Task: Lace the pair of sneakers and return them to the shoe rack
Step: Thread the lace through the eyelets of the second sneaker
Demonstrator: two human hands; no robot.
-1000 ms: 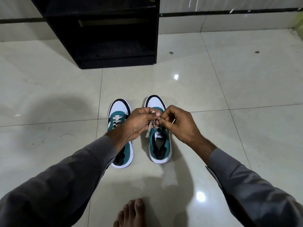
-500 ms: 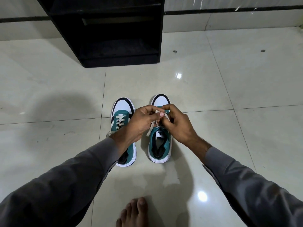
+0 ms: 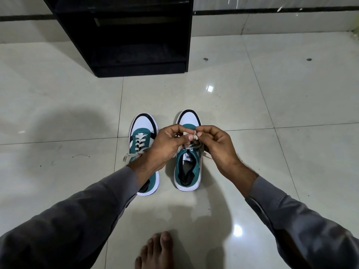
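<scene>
Two teal, white and black sneakers stand side by side on the tiled floor, toes pointing away from me. The left sneaker (image 3: 142, 136) is laced, and a tied bow lies across it. Over the right sneaker (image 3: 188, 167) my left hand (image 3: 165, 144) and my right hand (image 3: 217, 146) meet, each pinching a part of its off-white lace (image 3: 191, 137). The lace runs down from my fingers to the eyelets. My hands hide most of the right sneaker's lacing.
A black shoe rack (image 3: 136, 35) with open shelves stands against the wall beyond the sneakers. My bare foot (image 3: 155, 251) rests on the floor at the bottom edge. Glossy pale tiles (image 3: 272, 94) stretch to the right and left.
My hands have shifted a little along the right sneaker's lace and my right hand has moved slightly outward. The sneakers have stayed in place.
</scene>
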